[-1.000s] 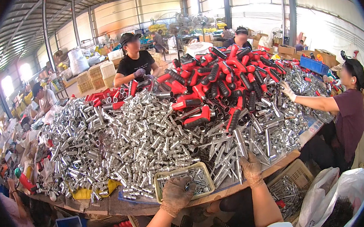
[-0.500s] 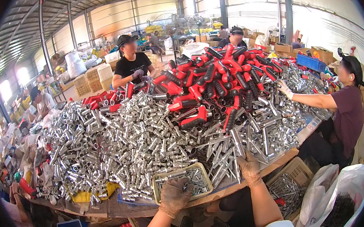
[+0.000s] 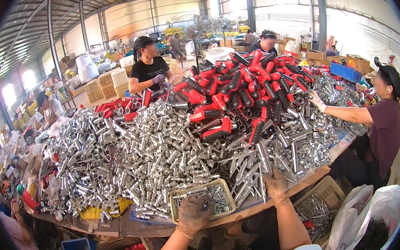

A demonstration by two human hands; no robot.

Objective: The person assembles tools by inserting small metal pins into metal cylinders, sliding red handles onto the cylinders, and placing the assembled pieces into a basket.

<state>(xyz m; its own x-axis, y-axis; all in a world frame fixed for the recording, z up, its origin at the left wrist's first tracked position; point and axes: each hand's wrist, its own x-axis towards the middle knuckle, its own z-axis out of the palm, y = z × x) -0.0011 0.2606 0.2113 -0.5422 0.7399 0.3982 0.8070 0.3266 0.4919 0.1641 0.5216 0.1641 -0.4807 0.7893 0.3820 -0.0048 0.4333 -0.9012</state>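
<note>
My left hand (image 3: 195,214), in a dirty work glove, rests over the near side of a cream plastic tray (image 3: 172,203). Small metal pins (image 3: 220,196) lie in that tray beside my fingers. The fingers are curled in, and what they hold is too small to make out. Further right, my right hand (image 3: 276,186), gloved too, closes on the near end of a silver metal tube (image 3: 263,157). Long thin metal rods (image 3: 246,179) lie beside it. A broad heap of short silver metal fittings (image 3: 155,145) spreads to the left of both hands.
Red and black pistol-shaped handles (image 3: 241,88) are piled behind the metal parts. Co-workers stand at the far side (image 3: 150,70) and at the right (image 3: 384,117). Beside the table's wooden edge (image 3: 307,177) are a beige crate (image 3: 325,193) and white sacks (image 3: 376,226).
The whole view has shifted slightly. Both my hands keep nearly the same places. The co-worker at the far left side has turned their head and moved their hands a little.
</note>
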